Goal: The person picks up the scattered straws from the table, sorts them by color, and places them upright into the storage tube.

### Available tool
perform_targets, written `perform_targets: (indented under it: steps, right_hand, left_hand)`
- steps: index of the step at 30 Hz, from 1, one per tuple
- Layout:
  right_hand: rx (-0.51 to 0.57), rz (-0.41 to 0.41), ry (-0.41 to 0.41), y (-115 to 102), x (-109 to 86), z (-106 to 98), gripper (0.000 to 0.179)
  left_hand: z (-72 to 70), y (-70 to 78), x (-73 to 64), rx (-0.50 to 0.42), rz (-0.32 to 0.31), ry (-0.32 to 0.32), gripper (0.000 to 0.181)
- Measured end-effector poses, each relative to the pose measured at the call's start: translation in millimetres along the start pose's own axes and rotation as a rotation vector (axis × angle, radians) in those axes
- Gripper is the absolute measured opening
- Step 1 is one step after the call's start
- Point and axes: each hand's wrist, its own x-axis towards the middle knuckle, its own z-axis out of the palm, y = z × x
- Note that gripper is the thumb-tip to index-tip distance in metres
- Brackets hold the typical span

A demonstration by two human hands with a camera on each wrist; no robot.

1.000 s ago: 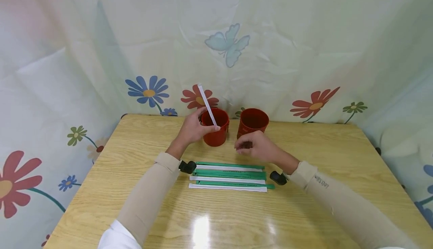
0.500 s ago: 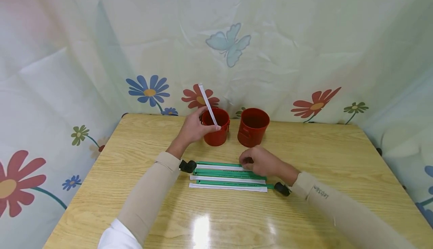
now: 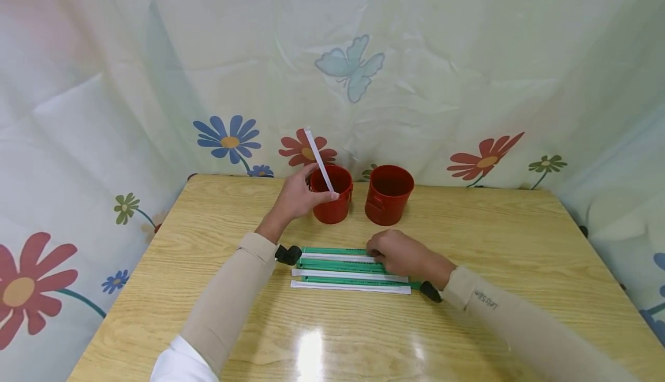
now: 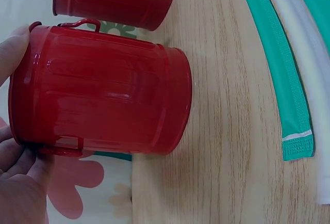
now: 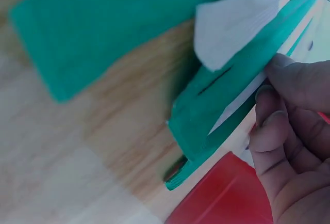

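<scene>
Toward the back of the tabletop (image 3: pixel 483 232), the left hand (image 3: pixel 298 194) is clamped on the rim of the left pail (image 3: pixel 330 212), thumb at the front, fingers by a handle. 1 white straw (image 3: pixel 318 160) slants up out of that pail. Just beside it, well apart from both hands, is the right pail (image 3: pixel 385 210), also red. Nearer the person, green and white straws (image 3: pixel 350 288) lie crosswise in a row. The right hand (image 3: pixel 402 253) is over the row's right part, thumb and forefinger together on the far straws (image 5: pixel 237 108); which 1 they pinch I cannot tell. Behind hangs a flowered curtain (image 3: pixel 249 53).
</scene>
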Motion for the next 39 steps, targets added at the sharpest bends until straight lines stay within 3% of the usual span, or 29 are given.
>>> perform_targets:
  steps: [10,20,28,39]
  right_hand:
    - [-0.261,-0.044,-0.080,-9,-3.3,1,0.039]
    - [-0.142,-0.064,-0.034,-2,-7.3,-2,0.026]
    - [-0.099,0.009,-0.027,1,-10.3,-12,0.024]
    - [-0.032,-0.023,0.056,5,-17.7,-21,0.024]
  left_hand:
    - [1.7,-2.8,2.2,-0.007,-0.001,-0.001,0.084]
    - [1.7,-2.0,1.2,0.000,-0.003,0.000,0.083]
    - [1.4,-2.9,1.7,0.011,0.005,0.002,0.082]
    - [0.6,-3.8,3.9,0.012,-0.003,-0.005,0.085]
